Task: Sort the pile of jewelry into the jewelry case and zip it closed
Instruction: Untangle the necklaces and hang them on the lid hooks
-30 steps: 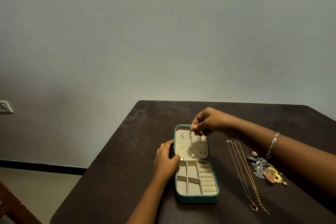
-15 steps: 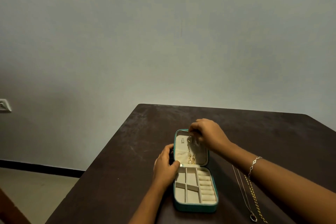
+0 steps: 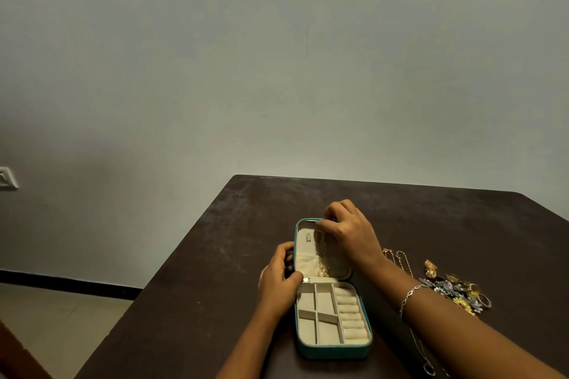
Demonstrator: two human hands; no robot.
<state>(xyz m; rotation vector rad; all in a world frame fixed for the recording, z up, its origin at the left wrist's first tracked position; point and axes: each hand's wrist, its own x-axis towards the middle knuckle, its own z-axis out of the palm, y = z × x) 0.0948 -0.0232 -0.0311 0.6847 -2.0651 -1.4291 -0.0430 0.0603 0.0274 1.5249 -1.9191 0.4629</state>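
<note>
The teal jewelry case lies open on the dark surface, with its lid folded flat away from the person. The right hand is at the lid's far edge. Its fingers are curled and pressed together, apparently pinching the top of a pearl-drop necklace, though the exact contact is hidden. The fine gold chain hangs straight down from those fingers over the cream lining, and the pearl rests near the hinge.

The left hand grips the case's left side, with the thumb at the hinge and the other fingers wrapped over the edge. Below that thumb are empty compartments and ring rolls.

The pile of jewelry lies well to the right of the right fingers, past the wrist with its bracelet. Loose chains lie between the pile and the case.

The necklace is probably very light, limp and prone to tangling. It seems best held near the clasp end so the pendant's weight keeps the chain straight. The case looks light enough to slide, so the steadying grip matters. The mixed pile likely snags, so pieces should be lifted out one at a time by a firm part.
</note>
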